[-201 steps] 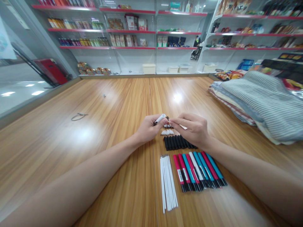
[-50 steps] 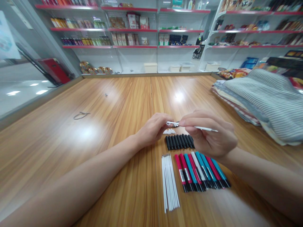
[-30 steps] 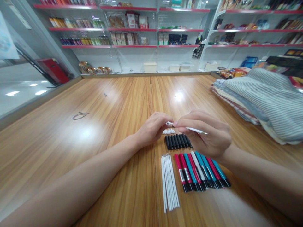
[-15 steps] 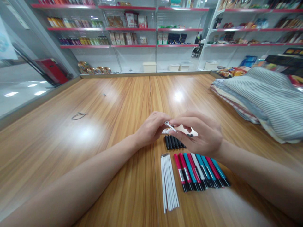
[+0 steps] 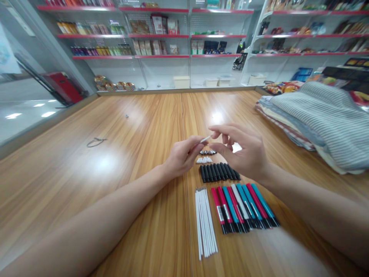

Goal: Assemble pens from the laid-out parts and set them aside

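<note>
Table: a broad wood-grain table (image 5: 150, 119) carries all your parts.
Cloth pile: a folded stack of grey-and-white striped fabric (image 5: 325, 119) lies to the right, well apart from your work.
Hands: your left hand (image 5: 183, 156) pinches a piece between thumb and forefinger; your right hand (image 5: 243, 152) has its fingers spread just beside that piece, and whether one touches it you cannot tell.
Barrel row: red, teal and white plastic tubes with black ends (image 5: 233, 202) lie side by side nearest your right arm, loose and apparently all left to do.
Stick bundle: thin white rods with dark tips (image 5: 205, 223) lie left of the barrels, also waiting.
Black row: short black sleeves (image 5: 219, 172) sit beyond the barrels, untouched.
Small rows: tiny white pieces (image 5: 204, 160), then shiny silver bits (image 5: 207, 152), lie beyond the sleeves.
Held piece: a slim white rod (image 5: 205, 139) protrudes from your left fingers; you seem mid-way through one unit, with no finished one identifiable.
</note>
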`<act>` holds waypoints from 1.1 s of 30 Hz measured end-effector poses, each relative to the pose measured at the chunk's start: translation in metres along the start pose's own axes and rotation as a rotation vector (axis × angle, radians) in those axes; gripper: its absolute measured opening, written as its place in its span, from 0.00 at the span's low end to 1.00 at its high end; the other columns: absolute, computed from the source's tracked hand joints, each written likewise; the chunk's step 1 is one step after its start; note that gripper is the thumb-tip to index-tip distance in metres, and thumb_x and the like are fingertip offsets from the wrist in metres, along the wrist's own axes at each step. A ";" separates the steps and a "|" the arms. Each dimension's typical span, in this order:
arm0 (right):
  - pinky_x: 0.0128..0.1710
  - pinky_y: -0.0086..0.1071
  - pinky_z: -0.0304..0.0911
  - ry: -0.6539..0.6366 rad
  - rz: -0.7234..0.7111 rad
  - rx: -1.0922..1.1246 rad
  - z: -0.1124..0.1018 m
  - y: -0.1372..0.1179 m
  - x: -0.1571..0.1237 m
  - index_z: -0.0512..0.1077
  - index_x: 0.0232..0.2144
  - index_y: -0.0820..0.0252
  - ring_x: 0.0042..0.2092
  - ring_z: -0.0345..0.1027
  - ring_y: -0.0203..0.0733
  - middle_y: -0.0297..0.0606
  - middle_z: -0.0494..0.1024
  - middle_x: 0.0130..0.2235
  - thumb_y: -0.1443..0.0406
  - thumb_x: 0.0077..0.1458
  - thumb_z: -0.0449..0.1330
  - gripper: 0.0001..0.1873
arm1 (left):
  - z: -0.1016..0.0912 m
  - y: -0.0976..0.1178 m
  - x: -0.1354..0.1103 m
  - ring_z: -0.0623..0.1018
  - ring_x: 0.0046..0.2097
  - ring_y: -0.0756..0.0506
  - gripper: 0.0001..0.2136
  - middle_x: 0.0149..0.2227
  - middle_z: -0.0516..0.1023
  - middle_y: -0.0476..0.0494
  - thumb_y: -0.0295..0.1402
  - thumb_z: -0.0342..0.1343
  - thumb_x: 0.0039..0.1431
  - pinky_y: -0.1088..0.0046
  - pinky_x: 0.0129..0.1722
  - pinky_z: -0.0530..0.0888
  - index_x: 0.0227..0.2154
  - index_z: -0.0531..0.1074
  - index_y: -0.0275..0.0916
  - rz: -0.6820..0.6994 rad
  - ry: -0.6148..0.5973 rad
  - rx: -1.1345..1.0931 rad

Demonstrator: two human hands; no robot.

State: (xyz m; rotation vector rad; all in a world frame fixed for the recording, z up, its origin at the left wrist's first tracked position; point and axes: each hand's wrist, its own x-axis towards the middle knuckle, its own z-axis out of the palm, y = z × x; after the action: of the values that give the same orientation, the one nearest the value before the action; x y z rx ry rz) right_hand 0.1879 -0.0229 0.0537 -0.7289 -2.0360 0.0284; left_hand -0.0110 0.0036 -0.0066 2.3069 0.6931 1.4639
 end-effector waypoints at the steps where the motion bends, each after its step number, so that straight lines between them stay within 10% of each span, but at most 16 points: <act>1: 0.32 0.28 0.65 -0.009 0.049 -0.022 0.000 0.009 -0.001 0.73 0.47 0.58 0.33 0.68 0.33 0.37 0.77 0.38 0.64 0.58 0.60 0.14 | 0.000 -0.001 0.000 0.67 0.25 0.55 0.08 0.26 0.68 0.51 0.34 0.48 0.67 0.80 0.26 0.64 0.42 0.69 0.38 -0.074 0.028 -0.052; 11: 0.32 0.29 0.62 -0.193 0.379 -0.141 0.012 0.091 -0.033 0.78 0.39 0.61 0.29 0.66 0.33 0.36 0.78 0.33 0.64 0.56 0.58 0.11 | -0.002 -0.014 0.009 0.57 0.20 0.55 0.10 0.20 0.54 0.57 0.41 0.45 0.68 0.79 0.20 0.57 0.36 0.62 0.40 -0.348 0.198 -0.265; 20: 0.35 0.29 0.63 -0.283 0.422 -0.062 0.016 0.086 -0.036 0.78 0.40 0.60 0.33 0.70 0.35 0.37 0.80 0.36 0.61 0.57 0.56 0.14 | -0.007 -0.006 0.008 0.67 0.24 0.50 0.12 0.22 0.65 0.52 0.39 0.40 0.68 0.75 0.27 0.60 0.37 0.67 0.41 -0.375 -0.252 0.426; 33: 0.36 0.30 0.63 -0.318 0.295 -0.082 0.017 0.083 -0.035 0.77 0.41 0.59 0.34 0.69 0.34 0.37 0.79 0.38 0.63 0.60 0.55 0.13 | -0.005 -0.003 0.009 0.77 0.32 0.43 0.17 0.28 0.76 0.44 0.42 0.36 0.68 0.72 0.29 0.62 0.40 0.68 0.42 -0.429 -0.355 0.743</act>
State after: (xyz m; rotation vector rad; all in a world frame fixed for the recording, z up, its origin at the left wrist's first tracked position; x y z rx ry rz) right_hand 0.2283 0.0322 -0.0081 -1.1316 -2.2196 0.2455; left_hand -0.0133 0.0113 0.0006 2.5647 1.6961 0.6265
